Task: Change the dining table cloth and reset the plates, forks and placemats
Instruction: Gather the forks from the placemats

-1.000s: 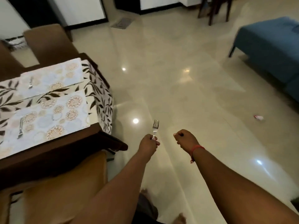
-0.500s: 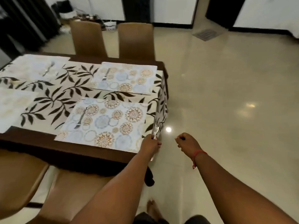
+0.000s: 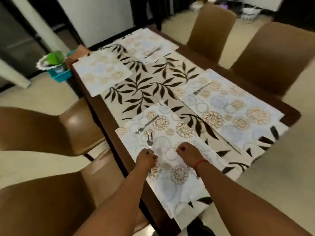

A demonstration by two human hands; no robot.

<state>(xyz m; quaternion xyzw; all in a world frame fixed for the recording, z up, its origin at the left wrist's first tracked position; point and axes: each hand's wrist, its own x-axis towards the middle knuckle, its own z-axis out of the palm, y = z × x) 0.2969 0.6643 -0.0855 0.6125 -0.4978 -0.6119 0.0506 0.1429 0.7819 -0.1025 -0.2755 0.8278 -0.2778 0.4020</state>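
Fork [image 3: 150,140] upright in left hand [image 3: 146,158] over placemat [image 3: 172,157].

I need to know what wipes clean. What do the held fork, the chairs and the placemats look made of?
Fork in the left hand: shiny silver, likely steel. Chairs: smooth tan, glossy highlights, probably faux leather or plastic. Placemats: flat printed sheets, possibly vinyl; unclear.

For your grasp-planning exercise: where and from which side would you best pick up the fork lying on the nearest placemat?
Pinch the fork at mid-handle, coming from above. It lies flat and diagonal on the nearest placemat, with its handle bare and clear of both hands.
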